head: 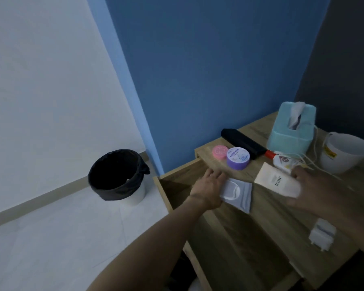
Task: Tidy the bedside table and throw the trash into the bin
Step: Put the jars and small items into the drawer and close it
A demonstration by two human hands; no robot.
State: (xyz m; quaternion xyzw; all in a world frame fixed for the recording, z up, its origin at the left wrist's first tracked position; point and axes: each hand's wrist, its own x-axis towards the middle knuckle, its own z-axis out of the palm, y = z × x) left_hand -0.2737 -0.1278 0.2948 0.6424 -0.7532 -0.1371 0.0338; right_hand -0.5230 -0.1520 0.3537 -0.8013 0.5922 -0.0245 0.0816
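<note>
My left hand (pixel 210 185) grips a flat grey sachet (pixel 239 194) with a white round print, held over the open wooden drawer (pixel 229 238) of the bedside table (pixel 282 206). My right hand (pixel 319 192) is blurred and closes around the cap end of a cream tube (pixel 275 180) lying on the tabletop. The bin (pixel 118 175), white with a black liner, stands on the floor to the left of the table, against the blue wall.
On the table stand a purple jar (pixel 238 158), a pink round tin (pixel 220 151), a black pouch (pixel 242 142), a teal tissue box (pixel 292 128), a white mug (pixel 345 153), a small white bottle with cables (pixel 284 161) and a white charger plug (pixel 322 234).
</note>
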